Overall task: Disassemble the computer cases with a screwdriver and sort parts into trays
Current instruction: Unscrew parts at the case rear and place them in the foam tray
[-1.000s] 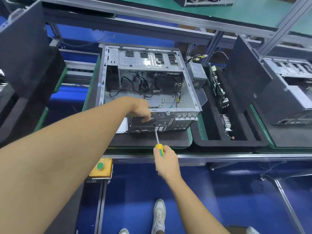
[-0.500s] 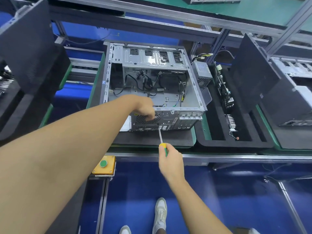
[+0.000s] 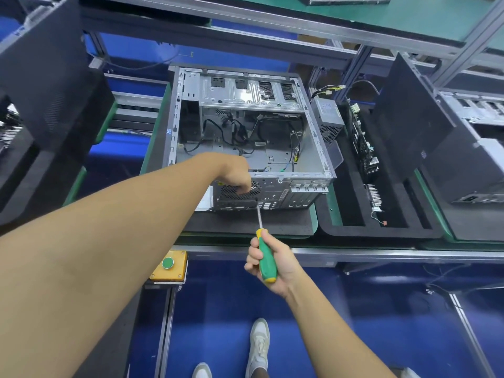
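The counter (image 3: 381,253) carried an open metal case (image 3: 245,94) lying on its side on a black pad, with a black foam tray (image 3: 341,230) just right of it. A grey power supply (image 3: 327,113) stood in the tray, its label too blurred to read. The right hand (image 3: 278,266) gripped a green-and-yellow screwdriver (image 3: 266,259), tip against the case's rear panel. The left hand (image 3: 237,181) curled against the rear grille; whether it gripped anything could not be told.
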A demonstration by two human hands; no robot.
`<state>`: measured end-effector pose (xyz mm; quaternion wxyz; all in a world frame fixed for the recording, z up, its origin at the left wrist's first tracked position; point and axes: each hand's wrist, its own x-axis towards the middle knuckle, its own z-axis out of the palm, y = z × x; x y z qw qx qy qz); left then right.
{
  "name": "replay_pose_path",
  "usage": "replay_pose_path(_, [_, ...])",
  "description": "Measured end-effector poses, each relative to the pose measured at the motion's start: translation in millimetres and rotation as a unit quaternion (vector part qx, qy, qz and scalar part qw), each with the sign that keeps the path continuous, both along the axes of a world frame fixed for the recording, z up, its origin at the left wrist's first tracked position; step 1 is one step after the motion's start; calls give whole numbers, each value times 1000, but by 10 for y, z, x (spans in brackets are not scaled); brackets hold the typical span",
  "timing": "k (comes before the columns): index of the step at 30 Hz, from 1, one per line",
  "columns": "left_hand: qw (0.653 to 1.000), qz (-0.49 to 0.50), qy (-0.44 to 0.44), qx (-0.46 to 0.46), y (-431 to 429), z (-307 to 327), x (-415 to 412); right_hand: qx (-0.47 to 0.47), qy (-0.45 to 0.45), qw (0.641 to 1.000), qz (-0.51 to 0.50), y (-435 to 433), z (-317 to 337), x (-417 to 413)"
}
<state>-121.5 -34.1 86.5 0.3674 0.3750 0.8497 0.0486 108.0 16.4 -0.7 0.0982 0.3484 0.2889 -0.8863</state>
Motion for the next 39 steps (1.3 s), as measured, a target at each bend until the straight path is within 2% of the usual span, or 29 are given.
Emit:
replay_pose_path(2, [1000,-3,-1,1,2,-2,0,186,-58,979,50,-93,30,-19])
replay_pose_path(3, [1000,-5,-1,1,-2,2,0,324,-104,935,102,-147,66,-38])
replay_pose_path(4, [1000,-6,-1,1,-4,4,3,473,-158,851,164,-194,81,-48])
replay_pose_path(6, [1000,-6,0,3,-3,4,4,696,-224,632,257,-238,72,-39])
replay_pose_path(7, [1000,-6,0,4,-5,6,1,732,-228,587,260,-232,78,-35])
replay_pose_path(8, [1000,-5,-2,5,-9,9,0,722,-218,606,253,-208,78,-30])
replay_pose_path(9, [1000,-5,-4,7,-15,11,-4,666,-193,687,219,-160,58,-29])
replay_pose_path(11, [1000,-2,0,6,-13,10,-9,400,-133,902,94,-67,74,-38])
replay_pose_path(12, [1000,-2,4,6,-12,12,-7,252,-96,962,47,-20,73,-8])
replay_pose_path(14, [1000,-2,4,6,-12,14,-4,51,-26,998,-6,55,52,43])
replay_pose_path(16, [1000,0,2,6,-12,14,-3,-53,12,998,-32,52,35,77])
replay_pose_path(18, [1000,1,1,6,-7,14,3,-35,9,999,-33,-2,48,87])
replay_pose_path(20, [1000,4,1,7,-8,14,2,149,-37,988,1,-82,80,60])
replay_pose_path(21, [1000,4,1,6,-13,16,2,308,-74,947,46,-131,112,46])
replay_pose_path(22, [1000,2,-1,6,-15,18,1,493,-124,854,113,-158,111,40])
replay_pose_path(23, [1000,1,-2,6,-14,16,0,653,-168,713,194,-178,92,50])
replay_pose_path(24, [1000,-1,-1,8,-11,16,3,751,-190,579,255,-186,101,59])
replay_pose_path(25, [1000,-3,1,8,-10,20,3,794,-193,506,275,-165,111,67])
replay_pose_path(26, [1000,-3,2,7,-11,24,6,797,-182,507,273,-141,123,65])
replay_pose_path(27, [1000,-3,3,7,-15,24,9,762,-161,576,249,-104,118,58])
replay_pose_path(28, [1000,-1,2,8,-15,25,10,681,-135,692,198,-64,127,37])
replay_pose_path(30, [1000,1,1,8,-14,28,11,367,-108,920,85,0,150,-16])
replay_pose_path(31, [1000,1,2,8,-17,30,14,208,-87,973,58,27,169,-23])
replay_pose_path(32, [1000,1,4,9,-17,30,19,97,-65,992,36,47,190,-33])
replay_pose_path(34, [1000,1,4,10,-13,24,16,7,-28,1000,-2,49,184,-49])
replay_pose_path(36, [1000,-1,3,8,-8,19,12,121,-31,992,8,-19,149,-64])
replay_pose_path(37, [1000,-1,1,7,-7,20,11,274,-59,959,51,-87,150,-67])
replay_pose_path(38, [1000,-2,-1,7,-8,21,9,454,-108,877,112,-148,144,-66])
replay_pose_path(39, [1000,-1,-4,7,-11,21,7,605,-159,760,174,-197,96,-60])
